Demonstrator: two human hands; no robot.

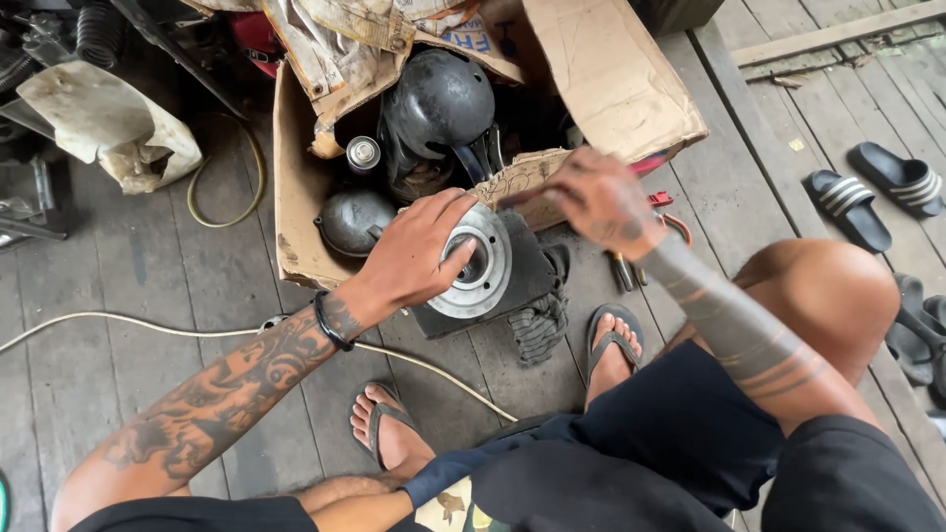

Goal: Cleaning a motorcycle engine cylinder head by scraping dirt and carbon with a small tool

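A round silver metal part [485, 264] sits on a dark block [522, 286] on the wooden floor in front of me. My left hand [414, 254] rests on the part's left rim, fingers curled over it. My right hand [596, 200] hovers just above and to the right of the part, fingers pinched together on something thin that I cannot make out. A dark cloth [539, 325] lies against the block's near side.
An open cardboard box [296, 207] behind the part holds a black helmet [439, 99], a spray can [363, 153] and a grey metal pot [353, 219]. Pliers [623, 271] lie by my right foot. A pale cable [148, 327] crosses the floor; black sandals [872, 192] sit at right.
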